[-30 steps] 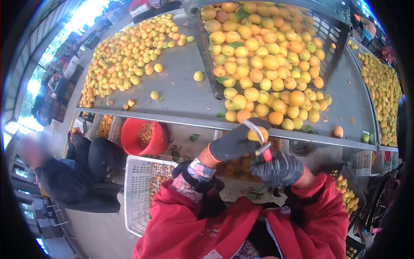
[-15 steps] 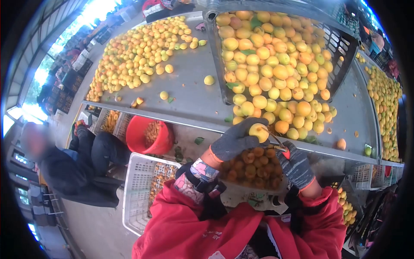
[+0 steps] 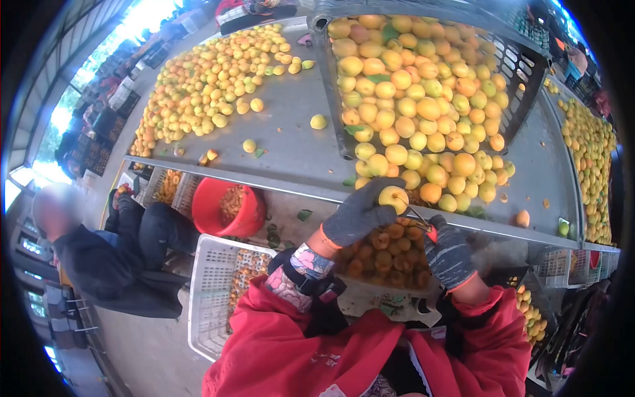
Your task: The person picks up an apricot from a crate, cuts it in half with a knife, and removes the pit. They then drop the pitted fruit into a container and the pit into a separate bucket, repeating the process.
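My left hand (image 3: 357, 217), in a dark grey glove, is closed around a yellow apricot (image 3: 391, 198) at the front edge of the metal table. In my right hand (image 3: 451, 257), also gloved, is a small red-handled tool (image 3: 432, 233) with a thin curved metal end. That metal end reaches to the side of the apricot facing my right hand. Beneath both hands stands a container of orange apricot pieces (image 3: 390, 257). Just beyond my hands, whole apricots (image 3: 436, 173) spill from a tilted dark crate (image 3: 526, 99) onto the table.
More apricots (image 3: 198, 79) spread over the far left of the metal table (image 3: 284, 126). Left of me are a red bucket (image 3: 254, 215) and a white plastic crate (image 3: 205, 291), both holding cut pieces. A person in dark clothes (image 3: 99, 264) sits at the left.
Both hands and the apricot have shifted slightly. My right hand has turned a little, and the tool's metal end still meets the fruit.
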Demonstrator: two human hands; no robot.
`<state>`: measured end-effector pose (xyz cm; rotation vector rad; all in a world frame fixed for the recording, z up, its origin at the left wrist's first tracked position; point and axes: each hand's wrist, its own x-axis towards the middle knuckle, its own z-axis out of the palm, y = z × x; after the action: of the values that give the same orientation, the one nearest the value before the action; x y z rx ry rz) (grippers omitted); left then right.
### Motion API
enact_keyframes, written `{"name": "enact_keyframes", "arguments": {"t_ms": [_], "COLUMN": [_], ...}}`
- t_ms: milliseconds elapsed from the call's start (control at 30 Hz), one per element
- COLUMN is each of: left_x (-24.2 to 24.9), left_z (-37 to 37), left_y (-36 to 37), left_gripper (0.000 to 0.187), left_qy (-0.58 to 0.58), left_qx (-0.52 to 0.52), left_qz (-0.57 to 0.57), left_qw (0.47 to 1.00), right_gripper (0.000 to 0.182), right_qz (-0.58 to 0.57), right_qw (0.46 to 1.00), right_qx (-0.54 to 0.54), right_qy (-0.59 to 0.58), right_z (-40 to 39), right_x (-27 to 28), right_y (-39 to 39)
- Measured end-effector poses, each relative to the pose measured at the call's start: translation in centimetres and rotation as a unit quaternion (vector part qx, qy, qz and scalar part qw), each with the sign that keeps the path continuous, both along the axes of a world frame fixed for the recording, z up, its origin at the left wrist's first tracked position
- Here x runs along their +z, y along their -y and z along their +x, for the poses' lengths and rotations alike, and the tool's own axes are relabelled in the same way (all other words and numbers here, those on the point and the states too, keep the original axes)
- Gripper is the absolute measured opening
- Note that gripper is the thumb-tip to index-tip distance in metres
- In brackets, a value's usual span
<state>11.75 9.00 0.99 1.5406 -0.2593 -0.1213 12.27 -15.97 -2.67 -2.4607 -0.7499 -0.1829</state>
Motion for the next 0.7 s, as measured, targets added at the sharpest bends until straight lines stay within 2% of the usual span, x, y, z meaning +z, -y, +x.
{"name": "enact_keyframes", "arguments": {"t_ms": [33, 100, 167, 233, 267, 333, 367, 433, 500, 600, 700], "left_x": [-0.5, -2.2, -3.1, -3.8, -4.1, -4.3, -4.2, -3.6, -0.7, 0.0, -1.3], "left_z": [-0.1, -0.1, 0.0, 0.0, -0.1, 0.1, 0.4, 0.5, 0.3, 0.6, 0.9], "left_y": [0.4, 1.4, 1.6, 1.8, 2.0, 1.7, 1.1, 0.4, 0.7, 0.6, 0.7], "left_gripper": [0.061, 0.056, 0.053, 0.050, 0.050, 0.049, 0.049, 0.049, 0.049, 0.049, 0.050], "left_qy": [-0.034, -0.100, -0.001, -0.058, -0.165, -0.197, -0.121, -0.083, -0.166, -0.001, -0.030], "left_qx": [-0.005, -0.015, -0.041, -0.061, -0.067, -0.068, -0.063, -0.042, -0.014, 0.006, 0.006], "left_qz": [-0.097, -0.284, -0.094, -0.162, -0.321, -0.298, -0.116, -0.015, -0.184, 0.031, -0.016], "left_qw": [0.995, 0.953, 0.995, 0.983, 0.930, 0.932, 0.984, 0.996, 0.969, 0.999, 0.999], "right_gripper": [0.036, 0.036, 0.037, 0.038, 0.037, 0.037, 0.036, 0.036, 0.035, 0.035, 0.037], "right_qz": [0.014, 0.056, 0.067, 0.048, 0.046, 0.040, 0.033, 0.021, -0.002, -0.017, -0.012], "right_qw": [1.000, 0.998, 0.996, 0.995, 0.996, 0.998, 0.999, 1.000, 1.000, 0.999, 0.999], "right_qx": [-0.005, -0.024, -0.039, -0.052, -0.050, -0.044, -0.037, -0.021, -0.030, -0.033, -0.032], "right_qy": [0.028, -0.014, -0.049, -0.075, -0.059, -0.027, -0.015, 0.008, -0.006, -0.026, -0.013], "right_z": [-0.3, -0.8, -1.0, -0.9, -0.9, -0.8, -0.7, -0.3, -0.3, 0.0, -0.1], "right_x": [-0.5, -2.4, -2.4, -1.7, -1.9, -2.1, -1.8, -0.8, -0.7, -0.9, -1.3], "right_y": [-0.3, -1.2, -1.9, -2.1, -2.0, -1.8, -1.6, -1.3, -1.3, -1.3, -1.4]}}
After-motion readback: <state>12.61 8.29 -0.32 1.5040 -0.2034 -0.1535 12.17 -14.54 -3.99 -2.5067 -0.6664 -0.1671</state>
